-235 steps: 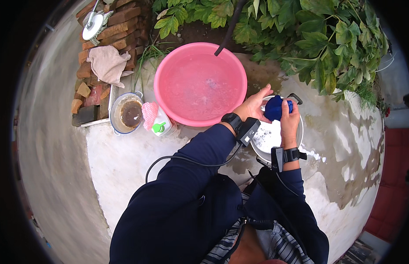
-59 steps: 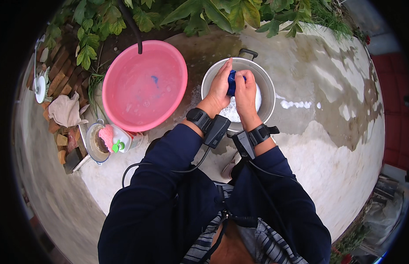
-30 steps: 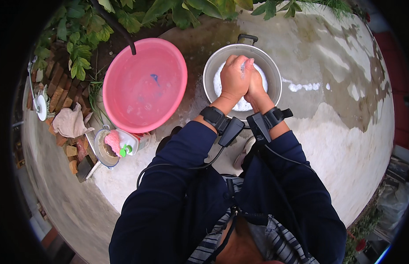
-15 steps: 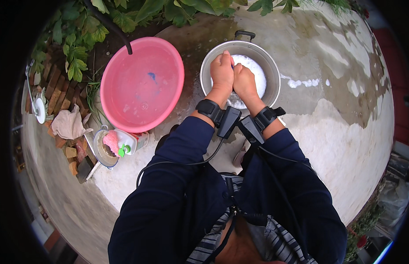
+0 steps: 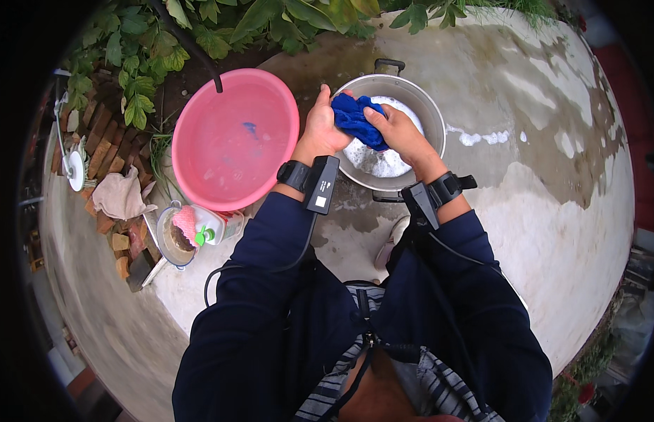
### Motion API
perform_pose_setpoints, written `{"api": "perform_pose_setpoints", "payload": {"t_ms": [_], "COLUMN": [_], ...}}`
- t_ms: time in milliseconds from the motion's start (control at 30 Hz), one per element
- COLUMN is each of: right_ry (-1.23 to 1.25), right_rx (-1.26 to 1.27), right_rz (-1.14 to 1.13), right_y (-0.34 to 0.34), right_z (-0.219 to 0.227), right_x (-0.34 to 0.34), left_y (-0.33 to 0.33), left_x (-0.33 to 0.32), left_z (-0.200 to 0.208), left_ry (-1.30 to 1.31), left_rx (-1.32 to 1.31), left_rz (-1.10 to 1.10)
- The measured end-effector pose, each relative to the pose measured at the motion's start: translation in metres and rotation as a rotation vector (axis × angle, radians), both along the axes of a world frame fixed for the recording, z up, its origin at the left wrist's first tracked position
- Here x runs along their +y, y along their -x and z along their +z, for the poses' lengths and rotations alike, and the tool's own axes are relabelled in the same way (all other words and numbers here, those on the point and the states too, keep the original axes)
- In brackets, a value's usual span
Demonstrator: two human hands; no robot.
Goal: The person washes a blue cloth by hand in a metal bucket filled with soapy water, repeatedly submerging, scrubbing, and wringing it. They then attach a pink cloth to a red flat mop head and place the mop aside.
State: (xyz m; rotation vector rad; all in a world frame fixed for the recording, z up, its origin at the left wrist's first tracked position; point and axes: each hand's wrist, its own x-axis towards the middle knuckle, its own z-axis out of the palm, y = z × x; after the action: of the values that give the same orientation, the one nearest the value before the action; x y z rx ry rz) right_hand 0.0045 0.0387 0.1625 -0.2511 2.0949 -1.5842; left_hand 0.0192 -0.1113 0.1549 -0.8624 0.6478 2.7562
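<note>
Fingers [image 5: 377, 119] of the right hand [image 5: 407, 133] are closed on one blue cloth [image 5: 358, 121], the thumb pressing on its upper face. Those of the left hand [image 5: 318, 129] are mostly hidden behind the cloth, so I cannot tell how tightly they close; its thumb points up, apart from it. The bunched cloth is held between the two hands, above the left part of the pot [image 5: 431, 125].

Three open vessels stand on the ground [image 5: 552, 264]: one pot with two black handles, one pink basin [image 5: 177, 151] and one small bowl [image 5: 165, 245]. White suds [image 5: 384, 160] lie in the pot. Cloudy water fills the basin, with one blue patch [image 5: 249, 128] showing in it; one black hose [image 5: 190, 46] ends over its rim. Something brown is in the bowl. One white bottle [image 5: 218, 228] with a green top stands beside the bowl, and one pink mesh [image 5: 184, 221] lies between them.

Both forearms reach forward from the lower edge, elbows apart, hands meeting. Each wrist wears one black strap with a box; the left palm turns inward, the right hand comes in from the right.
</note>
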Motion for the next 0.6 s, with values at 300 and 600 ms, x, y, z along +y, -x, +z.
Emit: {"api": "perform_pose_setpoints", "payload": {"t_ms": [300,600], "right_ry": [0.513,0.775], "right_rx": [-0.211,-0.110], "right_rz": [-0.403,-0.489], "right_y": [-0.002,-0.021], "right_z": [0.017,0.050], "right_x": [0.005,0.006], "left_y": [-0.051,-0.090], "left_x": [-0.001,-0.032], "left_z": [0.025,0.026], "left_ry": [0.748,1.324], "left_rx": [0.297,0.465], "left_rz": [-0.237,-0.454]}}
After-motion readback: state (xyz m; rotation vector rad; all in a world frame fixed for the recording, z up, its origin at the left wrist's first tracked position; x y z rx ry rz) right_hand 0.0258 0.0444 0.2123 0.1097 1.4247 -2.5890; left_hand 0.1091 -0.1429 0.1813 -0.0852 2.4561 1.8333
